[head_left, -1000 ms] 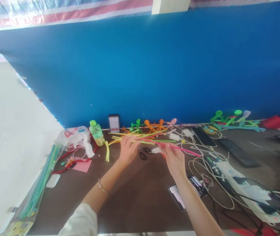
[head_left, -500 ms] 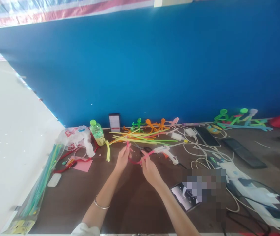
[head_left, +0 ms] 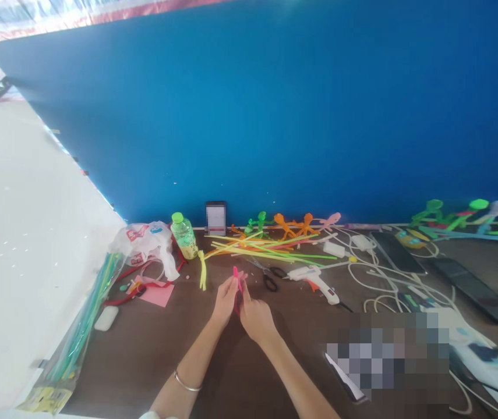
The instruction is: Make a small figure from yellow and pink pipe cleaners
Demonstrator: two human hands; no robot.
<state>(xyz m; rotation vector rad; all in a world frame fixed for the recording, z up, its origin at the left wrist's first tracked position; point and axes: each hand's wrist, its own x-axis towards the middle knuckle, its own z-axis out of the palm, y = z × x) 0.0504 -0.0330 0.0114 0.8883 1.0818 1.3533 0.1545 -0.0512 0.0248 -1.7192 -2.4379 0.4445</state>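
Note:
A pink pipe cleaner is bent into a narrow shape between my two hands above the dark table. My left hand pinches it from the left, its end sticking up past the fingers. On the other side, my right hand has its fingers closed on the same piece. Just right of the hands lie black-handled scissors, and a white glue gun lies beyond them. Yellow, green and orange pipe cleaners are spread behind the hands, near a folded yellow one.
A green-capped bottle, a plastic bag and a packet of pipe cleaners are on the left. Small pipe-cleaner figures stand along the blue board. White cables, phones and a power strip lie right.
Both hands have come close together, and the pink pipe cleaner, earlier stretched between them, is now folded up. The view has shifted, so the scissors show more fully.

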